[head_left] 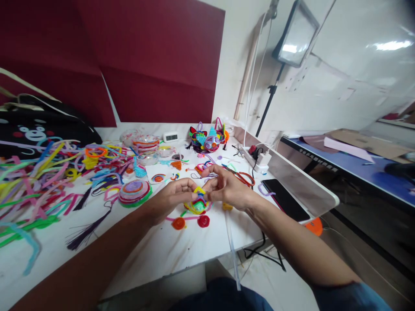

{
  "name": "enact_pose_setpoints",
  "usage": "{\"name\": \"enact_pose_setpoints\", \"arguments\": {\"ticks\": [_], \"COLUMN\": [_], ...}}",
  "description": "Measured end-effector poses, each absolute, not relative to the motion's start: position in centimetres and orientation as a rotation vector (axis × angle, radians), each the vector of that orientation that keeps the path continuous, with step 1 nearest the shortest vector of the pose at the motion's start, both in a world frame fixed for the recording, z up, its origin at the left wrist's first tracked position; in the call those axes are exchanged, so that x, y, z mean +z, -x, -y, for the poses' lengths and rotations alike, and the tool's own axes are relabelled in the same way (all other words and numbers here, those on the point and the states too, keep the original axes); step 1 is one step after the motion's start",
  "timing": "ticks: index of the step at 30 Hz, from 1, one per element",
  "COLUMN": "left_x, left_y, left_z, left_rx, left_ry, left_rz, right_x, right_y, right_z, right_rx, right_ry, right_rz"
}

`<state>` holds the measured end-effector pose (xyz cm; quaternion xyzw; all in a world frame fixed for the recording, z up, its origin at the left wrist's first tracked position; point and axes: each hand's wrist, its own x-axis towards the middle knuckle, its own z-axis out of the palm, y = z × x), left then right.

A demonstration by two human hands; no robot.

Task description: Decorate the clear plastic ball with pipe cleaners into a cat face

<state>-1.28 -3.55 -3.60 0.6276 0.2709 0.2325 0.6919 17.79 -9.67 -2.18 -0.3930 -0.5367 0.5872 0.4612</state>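
Both hands meet over a small colourful pipe-cleaner piece (198, 207) with yellow, blue, red and green bands, near the front of the white table. My left hand (178, 194) pinches its left side between thumb and fingers. From the right, my right hand (225, 188) pinches the same piece, its index finger raised and bent. My fingertips hide part of the piece. Just below it lie an orange coil (178, 223) and a red coil (203, 221), with a pink pipe cleaner beside them. A round striped coil disc (134, 193) rests left of my left hand.
Loose pipe cleaners (35, 181) are heaped on the left, with a purple tassel (87, 233) in front. Orange-handled scissors (244, 178), a black phone (285, 201) and a power strip (261, 162) lie right. Finished colourful ornaments (207, 140) and a white timer (170, 137) stand behind.
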Motion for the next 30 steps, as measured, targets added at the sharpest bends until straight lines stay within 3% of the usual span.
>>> {"name": "enact_pose_setpoints", "arguments": {"ticks": [30], "left_x": [-4.05], "left_y": [0.63], "left_z": [3.99], "left_rx": [0.612], "left_ry": [-1.358], "left_rz": [-0.68], "right_x": [-2.71], "right_y": [-18.17], "right_z": [9.3], "right_rx": [1.508], "right_ry": [0.966], "right_rz": [1.185]}}
